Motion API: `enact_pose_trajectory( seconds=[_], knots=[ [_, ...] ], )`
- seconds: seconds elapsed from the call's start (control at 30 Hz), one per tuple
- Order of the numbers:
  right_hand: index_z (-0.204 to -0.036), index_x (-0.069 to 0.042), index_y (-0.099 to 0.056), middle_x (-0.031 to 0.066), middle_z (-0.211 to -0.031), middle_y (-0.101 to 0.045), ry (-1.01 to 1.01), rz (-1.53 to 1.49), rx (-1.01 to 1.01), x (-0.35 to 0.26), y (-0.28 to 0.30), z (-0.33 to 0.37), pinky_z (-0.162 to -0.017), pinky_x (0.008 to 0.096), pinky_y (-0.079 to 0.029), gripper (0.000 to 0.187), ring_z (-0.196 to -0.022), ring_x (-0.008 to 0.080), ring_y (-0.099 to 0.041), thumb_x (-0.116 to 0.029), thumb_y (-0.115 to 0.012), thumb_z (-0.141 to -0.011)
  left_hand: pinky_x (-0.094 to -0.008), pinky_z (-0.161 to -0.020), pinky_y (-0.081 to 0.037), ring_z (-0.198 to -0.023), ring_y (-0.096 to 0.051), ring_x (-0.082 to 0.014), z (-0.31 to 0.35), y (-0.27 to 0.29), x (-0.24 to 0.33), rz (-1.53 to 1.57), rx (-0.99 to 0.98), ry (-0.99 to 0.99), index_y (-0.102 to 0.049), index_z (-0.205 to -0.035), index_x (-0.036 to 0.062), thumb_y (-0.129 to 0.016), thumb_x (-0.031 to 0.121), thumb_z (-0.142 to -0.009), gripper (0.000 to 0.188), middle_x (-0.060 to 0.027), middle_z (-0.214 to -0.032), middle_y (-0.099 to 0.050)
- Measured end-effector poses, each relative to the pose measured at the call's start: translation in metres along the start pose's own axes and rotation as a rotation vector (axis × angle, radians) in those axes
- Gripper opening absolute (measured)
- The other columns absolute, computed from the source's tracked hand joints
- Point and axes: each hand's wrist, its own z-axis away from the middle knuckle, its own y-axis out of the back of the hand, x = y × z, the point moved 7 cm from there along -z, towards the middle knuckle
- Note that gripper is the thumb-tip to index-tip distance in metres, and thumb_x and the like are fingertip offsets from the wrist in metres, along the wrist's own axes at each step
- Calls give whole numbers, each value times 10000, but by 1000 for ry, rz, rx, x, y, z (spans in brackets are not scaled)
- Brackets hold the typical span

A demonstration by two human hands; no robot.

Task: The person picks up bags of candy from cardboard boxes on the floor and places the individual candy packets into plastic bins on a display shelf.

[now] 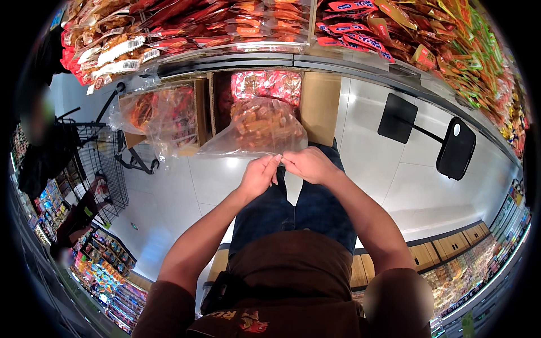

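Note:
Between my hands I pinch the edge of a large clear plastic bag (pixel 225 145). Small orange-brown snack packets (pixel 262 123) fill its far part, which rests over an open cardboard box (pixel 321 107). My left hand (pixel 260 177) and my right hand (pixel 311 165) meet at the bag's near edge, fingers closed on the film. Behind the bag, pink-red packets (pixel 266 85) are stacked inside the box. To the left stands a second open box (pixel 201 110), holding red-orange packets in loose clear plastic (pixel 163 115).
A shelf edge (pixel 225 58) runs across the far side, above it many snack packets (pixel 191 25). On the floor (pixel 366 163) at right is a black stand (pixel 431 132). A wire cart (pixel 104 163) stands left, beside another person (pixel 48 152). Wooden cabinets (pixel 445 248) line the near right.

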Motion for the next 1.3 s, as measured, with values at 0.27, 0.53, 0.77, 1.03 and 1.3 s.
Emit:
enact_pose_trajectory(
  seconds=[0.27,0.53,0.77,1.03,1.3],
  knots=[
    [-750,-30,-530,195,-636,-534,-47,-205,211,-41,34,-17,-565,460,-419,304,-606,397,-542,-276,-534,-930,-227,-485,-457,-527,-574,-80,7,43,56,-135,38,-105,-608,-768,32,-506,272,-1009,356,-30,-603,-606],
    [-747,-43,-554,184,-683,-581,-155,-179,138,-50,45,-31,-597,482,-410,273,-670,395,-565,-276,-547,-890,-398,-574,-474,-589,-601,-295,12,61,104,-622,-1,-418,-595,-782,10,-534,229,-962,290,-144,-661,-601],
    [-848,-79,-652,174,-787,-650,-164,-61,144,-18,19,-36,-694,468,-479,258,-762,379,-617,-295,-518,-894,-445,-656,-464,-723,-588,-367,8,58,78,-699,-31,-441,-572,-750,33,-552,227,-910,252,-156,-737,-609],
    [-852,-6,-603,181,-758,-629,-313,-111,-15,41,40,-22,-695,391,-480,330,-701,337,-599,-306,-493,-939,-451,-627,-457,-689,-580,-413,3,77,39,-389,-18,-236,-573,-782,16,-551,225,-894,238,-196,-716,-604],
    [-888,-14,-598,132,-708,-572,-500,-312,32,63,28,-15,-672,358,-466,345,-663,234,-546,-344,-514,-945,-291,-594,-565,-754,-656,-145,-6,82,3,60,107,1,-583,-1021,26,-466,155,-980,179,-77,-875,-645]
  ],
)
